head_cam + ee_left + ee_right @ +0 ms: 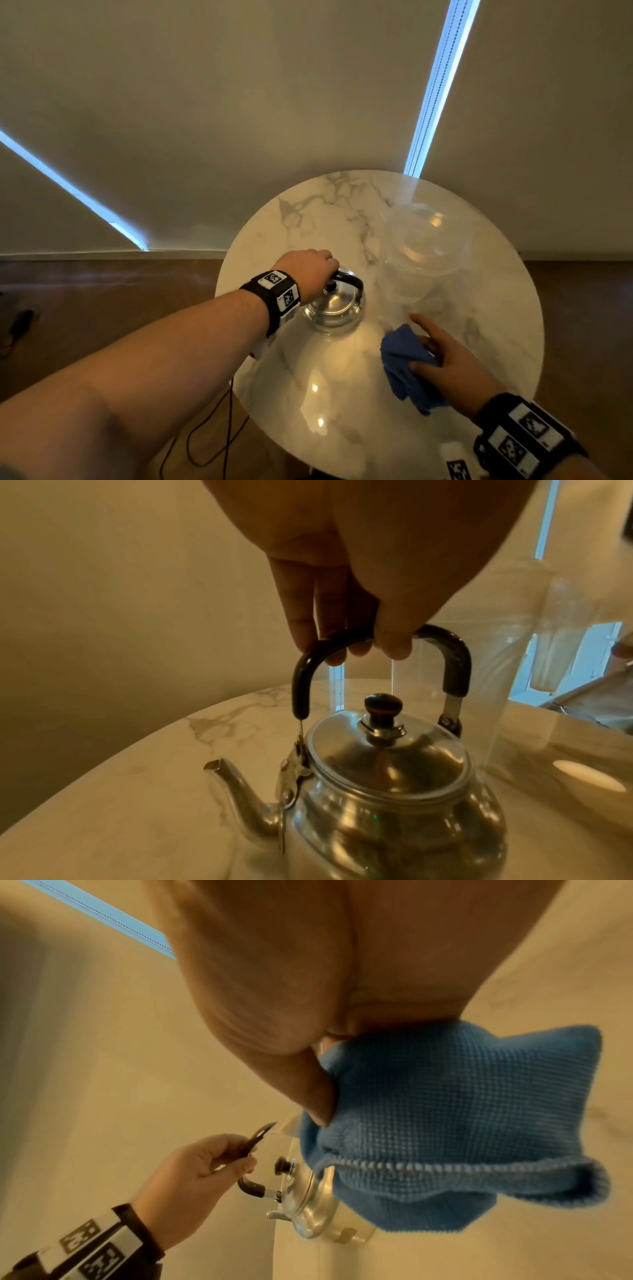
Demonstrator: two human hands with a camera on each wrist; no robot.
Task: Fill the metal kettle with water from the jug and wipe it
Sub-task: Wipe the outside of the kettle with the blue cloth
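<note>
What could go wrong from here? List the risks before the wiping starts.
1. The left hand holds the kettle only by its swinging handle; pressure from the blue cloth could tilt or slide it on the glossy marble table.
2. The clear jug stands close beside the kettle, so a wide wipe by the right hand could knock it.
3. The lid just rests on top; tipping may dislodge it.

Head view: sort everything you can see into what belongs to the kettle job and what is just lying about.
Belongs to the job:
- metal kettle, lid on, its black handle gripped by the left hand
- clear plastic jug, standing behind the kettle
- blue cloth, held by the right hand

Just there:
- round marble table
- dark cable on the wooden floor
- window blinds' bead chain
</note>
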